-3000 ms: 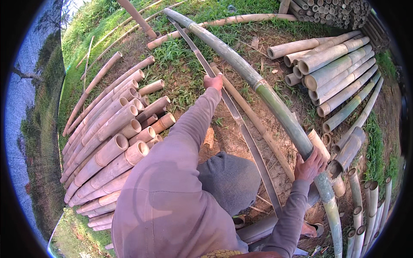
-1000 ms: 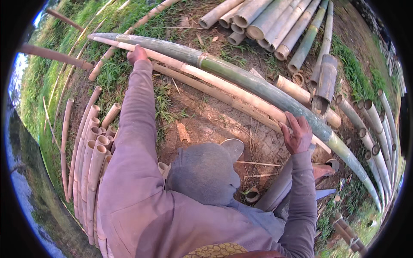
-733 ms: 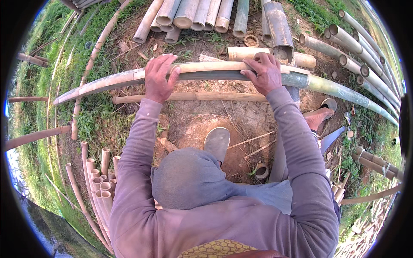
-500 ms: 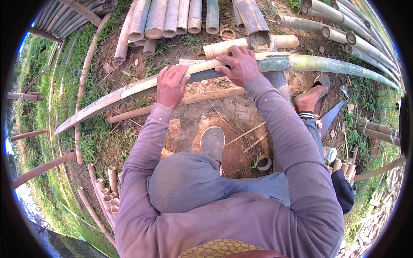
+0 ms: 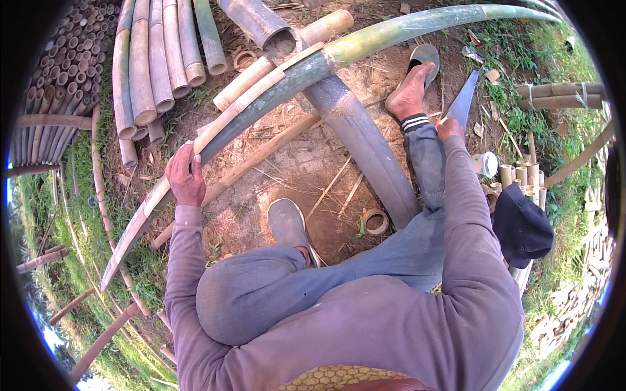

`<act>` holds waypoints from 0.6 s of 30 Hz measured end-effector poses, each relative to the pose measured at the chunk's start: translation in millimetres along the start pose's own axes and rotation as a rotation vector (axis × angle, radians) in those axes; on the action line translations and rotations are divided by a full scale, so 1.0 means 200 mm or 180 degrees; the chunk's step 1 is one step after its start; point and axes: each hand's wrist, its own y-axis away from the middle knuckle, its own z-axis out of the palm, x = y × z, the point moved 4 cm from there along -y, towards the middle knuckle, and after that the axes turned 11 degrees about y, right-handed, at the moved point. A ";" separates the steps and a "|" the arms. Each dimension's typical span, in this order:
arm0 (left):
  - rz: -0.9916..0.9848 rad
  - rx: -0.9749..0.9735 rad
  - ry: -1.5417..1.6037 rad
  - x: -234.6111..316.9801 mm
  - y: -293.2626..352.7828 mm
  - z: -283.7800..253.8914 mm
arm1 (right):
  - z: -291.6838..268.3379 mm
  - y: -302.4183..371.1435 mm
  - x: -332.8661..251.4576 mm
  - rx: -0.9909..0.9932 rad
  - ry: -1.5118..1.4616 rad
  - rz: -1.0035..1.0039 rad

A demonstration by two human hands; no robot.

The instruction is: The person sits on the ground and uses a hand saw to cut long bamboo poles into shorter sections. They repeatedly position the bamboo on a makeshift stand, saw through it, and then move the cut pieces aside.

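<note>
A long bamboo pole (image 5: 368, 40), green at the right and with a pale flat strip along its left part, runs from lower left to upper right across the view. My left hand (image 5: 186, 174) grips its left part, fingers over the top and thumb on the near side. At the right, beside my bare foot, my right hand (image 5: 448, 129) is closed at the handle end of a handsaw (image 5: 462, 99). The handle itself is mostly hidden by the hand. The blade points up and away from me. Under the long pole, a thick grey bamboo piece (image 5: 365, 143) lies crosswise.
Several cut bamboo poles (image 5: 140, 72) lie at the far left, with a large stack (image 5: 75, 55) beyond. A thinner pole (image 5: 267, 151) lies near my shoe (image 5: 287, 221). To the right are a white container (image 5: 484, 164), short bamboo tubes (image 5: 520, 173) and a dark cap (image 5: 523, 225).
My right hand has left the bamboo pole and taken hold of the handsaw at the right. My left hand still holds the pole, now farther left. The view has turned rightward.
</note>
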 end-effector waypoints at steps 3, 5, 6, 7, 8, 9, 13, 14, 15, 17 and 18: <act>0.0269 -0.0106 0.0300 0.01 -0.21 0.21 | 0.41 -0.63 1.06 -0.0365 0.1940 -0.0639; 0.0179 -0.0253 -0.0488 0.02 -0.07 0.08 | 0.70 -0.66 0.56 -0.0892 0.1555 -0.1202; 0.0263 -0.0312 -0.0647 0.06 -0.06 0.06 | 0.73 -0.65 0.54 -0.0927 0.1403 -0.1282; 0.0171 -0.0375 -0.0755 0.08 -0.05 0.06 | 0.72 -0.66 0.51 -0.0888 0.1269 -0.1338; 0.0137 -0.0428 -0.0798 0.11 -0.07 0.08 | 0.67 -0.66 0.56 -0.0792 0.1097 -0.1311; 0.0131 -0.0488 -0.0817 0.13 -0.10 0.11 | 0.62 -0.65 0.63 -0.0581 0.0886 -0.1214; -0.0113 -0.0561 -0.1051 0.16 -0.03 0.06 | 0.27 -0.24 0.41 0.0948 -0.0279 -0.0260; -0.0208 -0.0429 -0.1014 0.17 -0.01 0.05 | 0.13 -0.15 0.39 0.1070 -0.0808 0.0006; -0.0237 -0.0402 -0.1035 0.16 -0.03 0.09 | 0.03 -0.07 0.48 0.1377 -0.1444 0.0258; -0.0277 -0.0337 -0.1047 0.15 -0.10 0.18 | -0.08 0.07 0.66 0.1778 -0.3743 0.0209; -0.0421 -0.0380 -0.1220 0.14 -0.07 0.18 | -0.24 0.35 0.49 0.2022 -0.3758 0.0283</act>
